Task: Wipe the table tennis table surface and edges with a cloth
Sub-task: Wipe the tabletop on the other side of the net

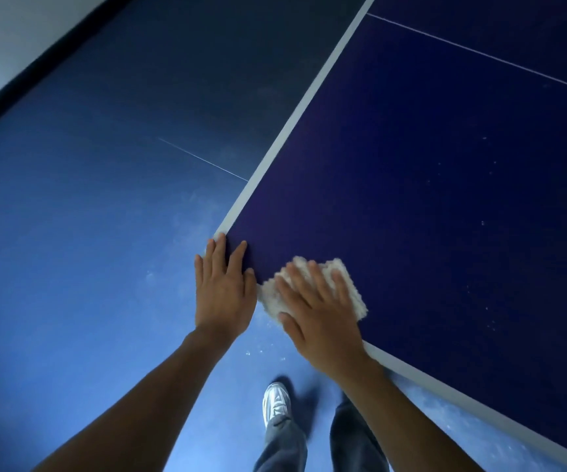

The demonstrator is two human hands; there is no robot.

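Note:
The dark blue table tennis table (428, 185) fills the right of the head view, with white edge lines and a thin white centre line. Its near corner points toward me. A fluffy cream cloth (351, 292) lies on that corner, partly over the near edge. My right hand (316, 310) presses flat on the cloth with spread fingers. My left hand (224, 289) rests flat on the table's corner beside the cloth, fingers straight.
A lighter blue floor (87, 250) spreads to the left and below, with pale dust specks near the corner. My legs in grey trousers and a white shoe (275, 401) stand beside the near table edge. A white wall with dark skirting (19, 80) runs at top left.

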